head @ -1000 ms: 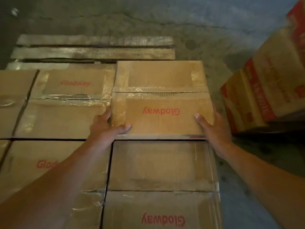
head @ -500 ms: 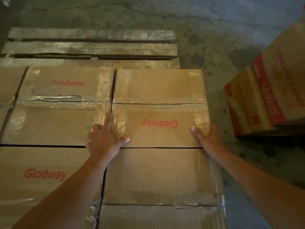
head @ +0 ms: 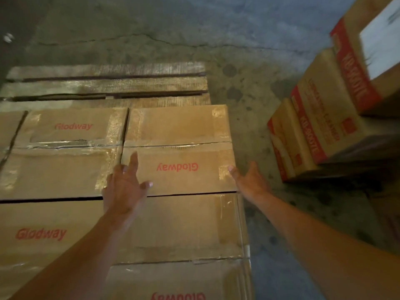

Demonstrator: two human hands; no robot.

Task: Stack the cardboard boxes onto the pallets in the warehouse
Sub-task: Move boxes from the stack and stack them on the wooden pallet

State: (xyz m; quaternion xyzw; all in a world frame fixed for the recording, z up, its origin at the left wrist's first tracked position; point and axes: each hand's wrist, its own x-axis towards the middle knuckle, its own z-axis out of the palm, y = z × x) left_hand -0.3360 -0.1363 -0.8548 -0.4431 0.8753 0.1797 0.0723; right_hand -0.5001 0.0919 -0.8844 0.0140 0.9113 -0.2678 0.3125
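Observation:
A brown taped cardboard box (head: 179, 135) with red upside-down "Glodway" lettering sits flat in the far right spot of the layer on the wooden pallet (head: 108, 87). My left hand (head: 124, 187) hovers over its near left corner, fingers spread, holding nothing. Off the box's near right corner is my right hand (head: 251, 180), also with fingers apart. Matching boxes lie beside it on the left (head: 62, 152) and in front (head: 181, 226).
Bare pallet slats show beyond the boxes. A stack of red-trimmed cardboard boxes (head: 320, 131) stands on the concrete floor (head: 194, 35) to the right, across a narrow gap of floor.
The box I gripped by both sides has settled into the row beside its neighbour. Both hands have let go and opened, drawing back slightly.

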